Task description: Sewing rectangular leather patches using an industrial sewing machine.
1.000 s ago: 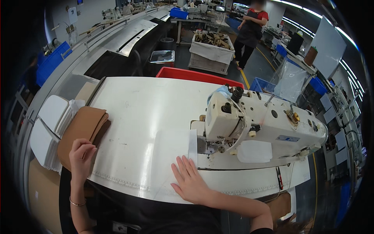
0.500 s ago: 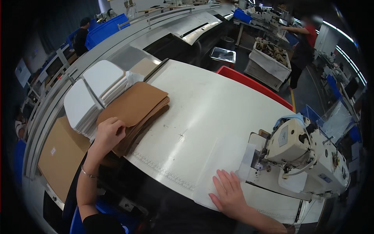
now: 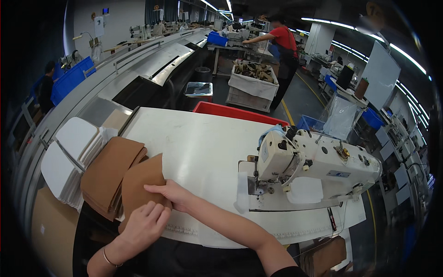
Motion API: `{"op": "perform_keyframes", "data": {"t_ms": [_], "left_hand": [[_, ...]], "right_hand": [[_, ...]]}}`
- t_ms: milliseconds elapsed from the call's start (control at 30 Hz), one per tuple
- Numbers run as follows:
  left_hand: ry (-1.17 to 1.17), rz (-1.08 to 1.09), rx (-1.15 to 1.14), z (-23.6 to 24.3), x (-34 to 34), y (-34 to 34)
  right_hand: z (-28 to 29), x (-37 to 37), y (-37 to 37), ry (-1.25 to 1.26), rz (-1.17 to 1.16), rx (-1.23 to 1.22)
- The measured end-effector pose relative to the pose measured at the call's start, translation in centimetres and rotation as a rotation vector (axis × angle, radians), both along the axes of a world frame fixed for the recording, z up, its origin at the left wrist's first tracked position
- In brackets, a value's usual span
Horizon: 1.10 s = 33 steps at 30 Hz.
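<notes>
A loose brown panel (image 3: 140, 182) with a rounded outline is lifted at a tilt beside the brown stack (image 3: 110, 171). My right hand (image 3: 177, 196) grips its right edge, thumb on top and the other fingers underneath. Close by, my left hand (image 3: 146, 226) has its fingers curled at the panel's near edge; its fingertips are partly hidden. Behind the brown stack stand two piles of white panels (image 3: 60, 171), split by a thin metal divider. The sewing machine (image 3: 286, 159) sits at the right of the white tabletop (image 3: 203, 143), with a white strip (image 3: 242, 191) next to its needle area.
A red bin (image 3: 235, 114) runs along the table's far edge. More brown pieces (image 3: 328, 256) lie low at the right, below the table. Farther off, a person in red (image 3: 284, 44) stands by a cart of scraps (image 3: 253, 87). Cardboard (image 3: 50, 231) lies at the left.
My right hand has left the tabletop near the machine and crossed to the brown panels. One panel is now lifted off the stack between both hands. The view has turned right.
</notes>
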State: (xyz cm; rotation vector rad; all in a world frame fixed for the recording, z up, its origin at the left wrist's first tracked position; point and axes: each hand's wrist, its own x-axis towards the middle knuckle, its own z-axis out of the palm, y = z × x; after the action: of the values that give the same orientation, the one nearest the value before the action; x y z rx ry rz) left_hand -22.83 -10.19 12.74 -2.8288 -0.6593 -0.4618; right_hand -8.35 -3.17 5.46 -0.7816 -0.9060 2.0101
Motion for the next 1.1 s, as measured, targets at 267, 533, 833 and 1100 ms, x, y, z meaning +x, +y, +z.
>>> {"op": "perform_keyframes", "data": {"t_ms": [267,533,833,1100], "left_hand": [[-0.689,0.237,-0.553,-1.4,-1.3,-1.0],[-0.846,0.075,-1.691,-4.9,-1.4,-3.6],[-0.724,0.185,-0.81,0.0,4.0,1.6],[-0.289,-0.114,-0.882,-5.1,21.8,12.1]], "right_hand": [[0.5,4.1,-9.5,-0.306,0.101,0.446],[-0.4,7.3,-19.5,-0.367,0.213,0.363],[-2.2,8.1,-25.8,-0.285,0.032,0.157],[-2.1,12.2,-23.7,0.137,-0.36,-0.269]]}}
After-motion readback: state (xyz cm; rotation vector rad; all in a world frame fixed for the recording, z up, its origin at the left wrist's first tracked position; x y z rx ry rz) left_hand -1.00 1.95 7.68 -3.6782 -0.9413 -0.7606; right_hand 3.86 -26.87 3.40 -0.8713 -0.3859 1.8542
